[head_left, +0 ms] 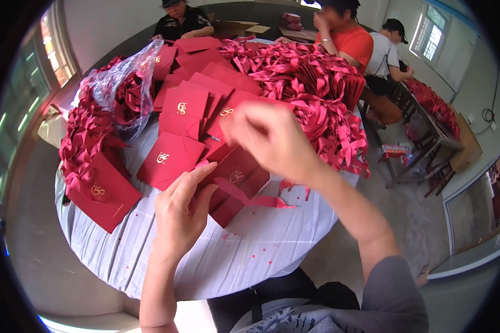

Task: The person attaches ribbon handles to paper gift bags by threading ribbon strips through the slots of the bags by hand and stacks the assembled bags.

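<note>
A dark red paper gift bag (240, 173) with a gold emblem lies tilted at the near edge of the pile. My left hand (182, 206) is closed on the bag's left side, thumb and fingers pinching it. From there a red ribbon (255, 201) trails rightward across the bag, its loose end over the tablecloth. Above the bag hovers my right hand (269, 139), blurred, its fingers curled into a pinch; whatever they hold cannot be made out. Left of my left hand lie another red bag (169, 158) and a bag with ribbon handles (103, 191).
A large heap of ribboned bags (316, 83) covers the table's right and far side. Clear plastic wrap (122, 83) covers bags at left. Red scraps dot the white tablecloth (205, 266). Several people sit beyond; a second table (428, 130) at right holds more bags.
</note>
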The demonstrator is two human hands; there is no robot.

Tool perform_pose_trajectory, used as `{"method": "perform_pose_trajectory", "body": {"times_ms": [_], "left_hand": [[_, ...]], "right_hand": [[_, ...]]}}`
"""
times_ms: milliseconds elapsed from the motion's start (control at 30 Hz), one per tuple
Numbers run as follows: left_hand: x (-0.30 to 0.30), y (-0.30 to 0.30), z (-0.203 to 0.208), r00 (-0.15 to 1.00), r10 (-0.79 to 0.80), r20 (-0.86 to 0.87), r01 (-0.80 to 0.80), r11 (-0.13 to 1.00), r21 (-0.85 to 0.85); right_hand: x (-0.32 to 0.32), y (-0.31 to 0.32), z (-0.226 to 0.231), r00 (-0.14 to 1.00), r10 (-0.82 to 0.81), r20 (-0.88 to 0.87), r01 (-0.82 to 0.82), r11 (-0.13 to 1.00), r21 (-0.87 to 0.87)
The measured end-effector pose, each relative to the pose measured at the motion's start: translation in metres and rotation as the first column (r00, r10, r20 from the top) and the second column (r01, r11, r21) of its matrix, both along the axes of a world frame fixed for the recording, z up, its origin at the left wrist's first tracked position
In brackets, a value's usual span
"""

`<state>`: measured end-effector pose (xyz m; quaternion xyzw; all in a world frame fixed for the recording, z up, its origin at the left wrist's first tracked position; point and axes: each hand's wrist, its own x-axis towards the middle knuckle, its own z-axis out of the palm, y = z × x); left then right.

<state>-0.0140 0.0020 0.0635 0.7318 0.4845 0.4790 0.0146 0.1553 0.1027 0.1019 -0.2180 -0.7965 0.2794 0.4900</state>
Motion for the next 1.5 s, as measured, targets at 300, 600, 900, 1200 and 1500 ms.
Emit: {"method": "perform_pose_trajectory", "body": {"times_ms": [300, 600, 900, 1200, 1500], "left_hand": [[-0.004, 0.003, 0.001, 1.0, 0.002, 0.02, -0.002, 1.0, -0.018], [-0.002, 0.006, 0.004, 1.0, 0.003, 0.007, -0.003, 0.999, -0.052], [-0.003, 0.004, 0.006, 0.999, 0.035, -0.014, -0.035, 0.999, -0.007], [0.018, -0.001, 0.033, 0.886, 0.249, -0.391, -0.18, 0.962, 0.206], [0.043, 0.031, 0.053, 0.922, -0.045, -0.385, -0.022, 0.986, -0.166]], "right_hand": [[0.027, -0.065, -0.057, 0.978, -0.035, 0.206, 0.01, 0.993, 0.121], [0.067, -0.098, -0.06, 0.949, -0.086, 0.304, 0.068, 0.995, 0.068], [0.132, -0.109, -0.055, 0.929, -0.15, 0.338, 0.229, 0.951, -0.206], [0.154, -0.11, -0.059, 0.94, -0.34, -0.033, 0.287, 0.838, -0.465], [0.129, -0.1, -0.052, 0.854, -0.097, -0.511, -0.029, 0.972, -0.233]]}}
